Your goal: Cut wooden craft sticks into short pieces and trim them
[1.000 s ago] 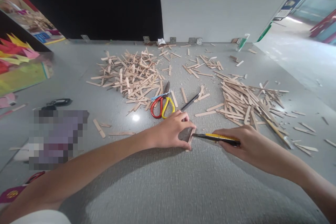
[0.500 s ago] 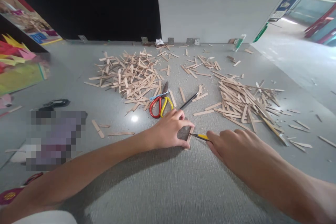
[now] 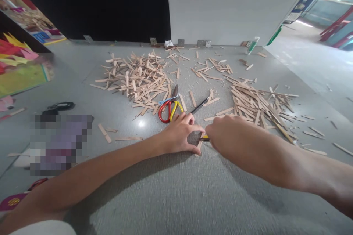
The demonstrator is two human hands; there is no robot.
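Note:
My left hand [image 3: 180, 134] pins a short wooden stick [image 3: 199, 145] to the grey floor between thumb and forefinger. My right hand [image 3: 224, 134] is closed round a yellow-and-black utility knife [image 3: 205, 138]; only its tip shows, pressed against the stick beside my left fingers. Just beyond my left hand lie scissors with red and yellow handles [image 3: 169, 108] and a dark pencil [image 3: 199, 105].
Two big heaps of wooden sticks lie on the floor, one at the left [image 3: 136, 79] and one at the right [image 3: 255, 104], with loose pieces scattered about. A white panel [image 3: 234, 3] stands behind. Coloured paper [image 3: 16, 64] and a blurred patch sit at the left.
My right hand has slid left along the floor, bringing the knife's blade up to the stick; most of the knife is now hidden under the hand. My left hand has stayed put.

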